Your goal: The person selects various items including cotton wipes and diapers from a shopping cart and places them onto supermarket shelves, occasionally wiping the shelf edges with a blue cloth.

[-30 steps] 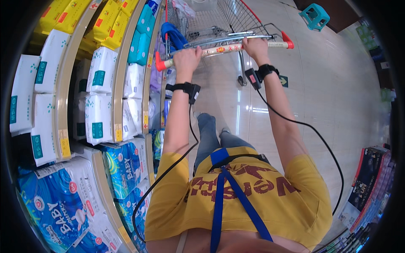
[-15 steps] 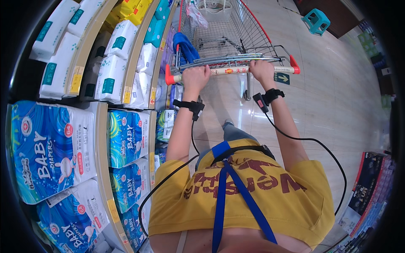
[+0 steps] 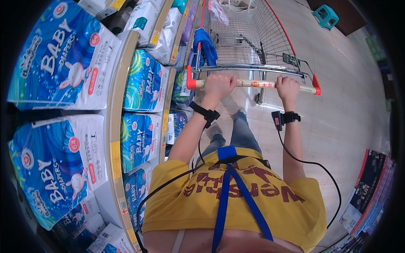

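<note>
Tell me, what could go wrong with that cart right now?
The cart runs close along the shelves on the person's left, so its corner might clip them or the diaper packs. The blue cloth draped over the cart's rim could slip off. Both hands, left and right, grip the handle.

Fingers of the left hand and right hand curled out of sight behind the cart handle. Far end of the shopping cart basket cut off by the top edge. Wheels hidden beneath the basket. Pale bag at the cart's far end too blurred to identify. Diaper packs on the shelf's left side sliced by the dark rim. Magazine rack at lower right mostly lost in the rim.
</note>
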Demonstrator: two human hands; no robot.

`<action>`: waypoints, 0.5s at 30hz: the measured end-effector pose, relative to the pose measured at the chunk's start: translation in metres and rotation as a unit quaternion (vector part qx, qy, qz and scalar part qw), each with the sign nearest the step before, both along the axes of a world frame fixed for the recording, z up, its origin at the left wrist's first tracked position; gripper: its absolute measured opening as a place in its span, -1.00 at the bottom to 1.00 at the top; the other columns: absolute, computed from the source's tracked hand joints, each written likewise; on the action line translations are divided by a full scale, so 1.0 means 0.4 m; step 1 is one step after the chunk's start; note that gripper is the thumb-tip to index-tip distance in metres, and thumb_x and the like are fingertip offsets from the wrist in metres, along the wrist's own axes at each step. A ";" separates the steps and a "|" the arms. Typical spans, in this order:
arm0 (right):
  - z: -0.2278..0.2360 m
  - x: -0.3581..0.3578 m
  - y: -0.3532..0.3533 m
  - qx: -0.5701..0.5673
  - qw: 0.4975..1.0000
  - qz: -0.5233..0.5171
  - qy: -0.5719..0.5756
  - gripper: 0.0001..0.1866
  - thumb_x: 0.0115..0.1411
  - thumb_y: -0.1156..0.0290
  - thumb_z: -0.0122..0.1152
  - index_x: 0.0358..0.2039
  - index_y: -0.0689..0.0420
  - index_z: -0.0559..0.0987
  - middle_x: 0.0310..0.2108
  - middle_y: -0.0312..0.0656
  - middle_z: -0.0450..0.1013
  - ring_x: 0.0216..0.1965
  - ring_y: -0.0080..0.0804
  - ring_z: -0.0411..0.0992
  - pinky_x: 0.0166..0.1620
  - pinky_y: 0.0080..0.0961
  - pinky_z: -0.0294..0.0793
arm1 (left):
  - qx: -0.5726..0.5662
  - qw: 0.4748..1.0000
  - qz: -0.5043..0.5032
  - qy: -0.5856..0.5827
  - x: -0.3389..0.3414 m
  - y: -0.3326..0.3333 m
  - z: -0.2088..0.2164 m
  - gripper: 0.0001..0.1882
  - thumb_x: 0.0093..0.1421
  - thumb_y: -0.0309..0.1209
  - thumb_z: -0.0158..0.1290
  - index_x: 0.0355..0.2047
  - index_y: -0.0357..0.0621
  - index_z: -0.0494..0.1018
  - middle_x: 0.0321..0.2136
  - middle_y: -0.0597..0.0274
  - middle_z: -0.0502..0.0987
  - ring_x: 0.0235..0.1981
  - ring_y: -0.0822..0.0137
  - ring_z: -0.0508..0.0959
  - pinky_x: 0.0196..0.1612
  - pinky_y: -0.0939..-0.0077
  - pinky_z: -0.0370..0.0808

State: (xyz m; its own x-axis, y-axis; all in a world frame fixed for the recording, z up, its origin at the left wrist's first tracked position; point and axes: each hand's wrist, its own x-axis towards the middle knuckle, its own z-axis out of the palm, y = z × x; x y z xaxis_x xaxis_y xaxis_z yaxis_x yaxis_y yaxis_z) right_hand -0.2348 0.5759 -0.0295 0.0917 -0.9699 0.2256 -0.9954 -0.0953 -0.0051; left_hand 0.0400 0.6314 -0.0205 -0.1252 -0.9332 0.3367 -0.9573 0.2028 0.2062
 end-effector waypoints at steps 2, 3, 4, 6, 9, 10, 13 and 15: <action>0.020 0.012 0.097 0.012 0.999 -0.042 -0.030 -0.51 0.15 0.13 -0.13 -0.69 0.20 0.58 -0.66 0.03 0.47 -0.57 -0.03 0.48 -0.28 -0.19 0.44 | -0.007 1.000 -0.007 0.017 0.005 0.085 0.009 -0.63 0.11 -0.18 -0.04 -0.73 -0.07 0.51 -0.75 0.13 0.49 -0.71 0.09 0.51 -0.55 0.22 0.47; 0.027 0.020 0.134 0.011 0.999 -0.035 -0.032 -0.51 0.15 0.13 -0.13 -0.69 0.20 0.58 -0.66 0.03 0.47 -0.57 -0.03 0.48 -0.28 -0.19 0.44 | -0.011 0.999 -0.021 0.037 0.008 0.120 0.013 -0.63 0.10 -0.18 -0.04 -0.74 -0.06 0.51 -0.75 0.14 0.49 -0.71 0.09 0.51 -0.56 0.22 0.46; 0.043 0.027 0.165 0.019 0.998 -0.042 -0.038 -0.51 0.15 0.13 -0.12 -0.68 0.21 0.58 -0.66 0.05 0.47 -0.57 -0.01 0.48 -0.32 -0.17 0.45 | -0.017 0.999 -0.019 0.030 0.013 0.145 0.009 -0.64 0.10 -0.19 -0.04 -0.74 -0.06 0.51 -0.75 0.13 0.48 -0.72 0.09 0.50 -0.57 0.21 0.45; 0.049 0.038 0.229 0.040 0.997 -0.044 -0.055 -0.50 0.15 0.11 -0.12 -0.66 0.21 0.59 -0.65 0.08 0.47 -0.58 0.03 0.48 -0.42 -0.13 0.46 | -0.023 0.999 -0.007 0.035 0.026 0.212 0.000 -0.64 0.09 -0.19 -0.03 -0.75 -0.07 0.50 -0.76 0.13 0.48 -0.71 0.10 0.50 -0.57 0.21 0.45; 0.074 0.050 0.307 0.061 0.995 -0.041 -0.071 -0.49 0.16 0.09 -0.13 -0.65 0.20 0.60 -0.64 0.08 0.48 -0.56 0.03 0.49 -0.39 -0.14 0.47 | -0.037 0.998 0.002 0.041 0.025 0.284 0.019 -0.63 0.09 -0.19 -0.02 -0.76 -0.08 0.49 -0.76 0.12 0.47 -0.71 0.09 0.50 -0.57 0.22 0.45; 0.073 0.052 0.327 0.082 0.994 -0.044 -0.061 -0.48 0.17 0.07 -0.16 -0.62 0.19 0.62 -0.61 0.07 0.49 -0.53 0.03 0.50 -0.37 -0.16 0.48 | -0.036 0.999 0.007 0.039 0.024 0.309 0.024 -0.63 0.08 -0.19 -0.02 -0.77 -0.09 0.48 -0.76 0.11 0.47 -0.71 0.09 0.50 -0.58 0.21 0.44; 0.074 0.051 0.378 0.090 0.993 -0.053 -0.047 -0.46 0.17 0.06 -0.18 -0.59 0.19 0.64 -0.58 0.08 0.51 -0.50 0.02 0.52 -0.33 -0.18 0.50 | -0.049 0.998 0.006 0.047 0.025 0.364 0.038 -0.61 0.08 -0.18 -0.01 -0.79 -0.11 0.47 -0.76 0.10 0.46 -0.70 0.08 0.50 -0.56 0.19 0.44; 0.066 0.049 0.397 0.086 0.995 -0.040 -0.031 -0.46 0.17 0.05 -0.20 -0.53 0.19 0.65 -0.53 0.08 0.52 -0.46 0.01 0.52 -0.29 -0.20 0.51 | -0.034 0.999 0.004 0.019 0.046 0.368 0.065 -0.65 0.10 -0.18 -0.02 -0.70 -0.11 0.51 -0.73 0.12 0.48 -0.66 0.05 0.50 -0.53 0.18 0.44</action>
State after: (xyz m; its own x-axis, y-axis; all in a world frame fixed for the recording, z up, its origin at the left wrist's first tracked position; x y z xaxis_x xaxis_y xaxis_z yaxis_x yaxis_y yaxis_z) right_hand -0.2153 0.7348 -0.0030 0.0039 -0.9982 0.0591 -0.9971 -0.0084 -0.0757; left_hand 0.0585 0.7788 0.0054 -0.1031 -0.9094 0.4030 -0.9506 0.2094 0.2294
